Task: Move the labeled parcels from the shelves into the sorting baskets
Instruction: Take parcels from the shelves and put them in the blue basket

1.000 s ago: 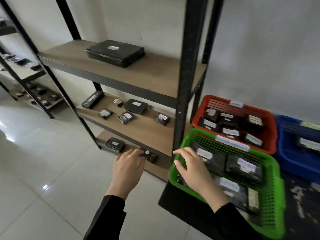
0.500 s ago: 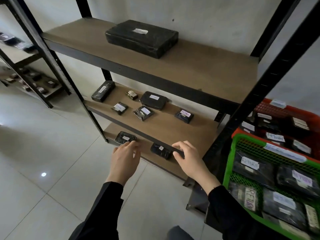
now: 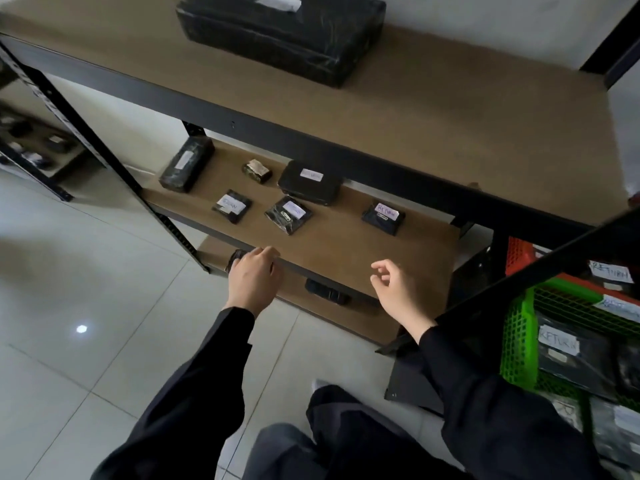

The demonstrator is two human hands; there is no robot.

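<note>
Reaching for parcels on the bottom shelf (image 3: 346, 313)
Left hand (image 3: 254, 280) covers a parcel (image 3: 236, 257), grasp unclear; right hand (image 3: 398, 289) loose, empty. Shelf edge may snag it.

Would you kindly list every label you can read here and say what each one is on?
"RETURN": white label on the small parcel at the right of the middle shelf.
"RETURN": label on the red basket.
"RETURN": label on a parcel in the green basket.
Too blurred to read: the labels on the other middle-shelf parcels, the big top-shelf parcel and the green basket's own tag.
</note>
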